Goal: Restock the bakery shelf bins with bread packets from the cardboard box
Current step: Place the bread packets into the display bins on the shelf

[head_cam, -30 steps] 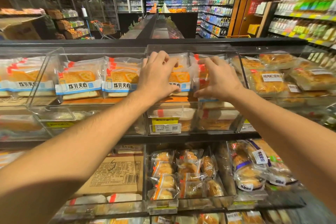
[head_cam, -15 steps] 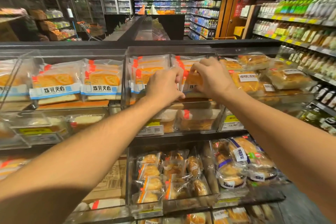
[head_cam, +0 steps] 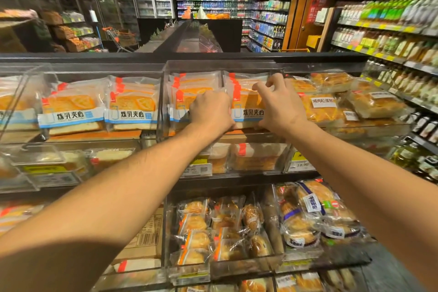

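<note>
Head view is showing both my arms reaching into the clear bin (head_cam: 166, 92) at the middle of the top shelf. My left hand (head_cam: 211, 111) is curling its fingers over the lower edge of the left stack of bread packets (head_cam: 194, 87), though I cannot tell whether they are truly pinching it. My right hand (head_cam: 275, 104) is hooking curled fingers over the top of the right bread packet (head_cam: 248, 111), thumb at its bottom edge. More packets are lying in the neighbouring bin toward the shelf's left end (head_cam: 132, 104). The cardboard box (head_cam: 144, 237) is sitting on the lower shelf.
</note>
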`<state>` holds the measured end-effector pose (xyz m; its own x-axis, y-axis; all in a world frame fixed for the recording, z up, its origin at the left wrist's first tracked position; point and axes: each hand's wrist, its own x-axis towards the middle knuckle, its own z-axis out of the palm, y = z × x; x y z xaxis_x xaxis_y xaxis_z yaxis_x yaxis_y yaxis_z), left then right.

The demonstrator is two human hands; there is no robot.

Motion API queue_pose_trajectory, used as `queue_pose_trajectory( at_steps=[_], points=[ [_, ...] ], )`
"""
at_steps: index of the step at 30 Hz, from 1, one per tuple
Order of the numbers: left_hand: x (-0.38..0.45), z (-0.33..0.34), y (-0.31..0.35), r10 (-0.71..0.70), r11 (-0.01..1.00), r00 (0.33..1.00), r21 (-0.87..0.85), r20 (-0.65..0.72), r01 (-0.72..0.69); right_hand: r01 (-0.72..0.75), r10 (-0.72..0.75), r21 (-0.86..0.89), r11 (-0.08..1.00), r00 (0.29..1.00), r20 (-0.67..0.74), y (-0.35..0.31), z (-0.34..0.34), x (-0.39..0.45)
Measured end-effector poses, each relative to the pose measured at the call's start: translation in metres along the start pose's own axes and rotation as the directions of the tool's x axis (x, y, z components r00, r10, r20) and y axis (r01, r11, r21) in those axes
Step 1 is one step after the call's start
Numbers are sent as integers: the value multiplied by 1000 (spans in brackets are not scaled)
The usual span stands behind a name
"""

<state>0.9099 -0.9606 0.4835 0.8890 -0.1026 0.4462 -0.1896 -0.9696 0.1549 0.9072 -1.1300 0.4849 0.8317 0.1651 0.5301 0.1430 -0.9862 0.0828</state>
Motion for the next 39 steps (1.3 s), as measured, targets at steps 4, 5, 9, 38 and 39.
queue_pose_trajectory(
  at_steps=[4,5,9,38,39],
  points=[
    [1,-2,-2,-23,999,1000,-35,19,24,-25,25,-23,999,1000,-11,-4,1,4],
    [-1,-3,-4,-20,999,1000,-43,15,21,-32,32,-7,999,999,-6,-3,1,2],
    [-12,-7,-11,1,994,1000,-107,-18,-3,-76,76,51,996,997,7,-1,-8,-11],
    [-341,-2,-94,-222,941,973,-246,64,231,19,-186,500,866,940,286,-176,-6,-284],
    [-368,-2,-106,-267,931,959,-231,97,282,45,-228,509,860,925,304,-192,-2,-300]
  ],
)
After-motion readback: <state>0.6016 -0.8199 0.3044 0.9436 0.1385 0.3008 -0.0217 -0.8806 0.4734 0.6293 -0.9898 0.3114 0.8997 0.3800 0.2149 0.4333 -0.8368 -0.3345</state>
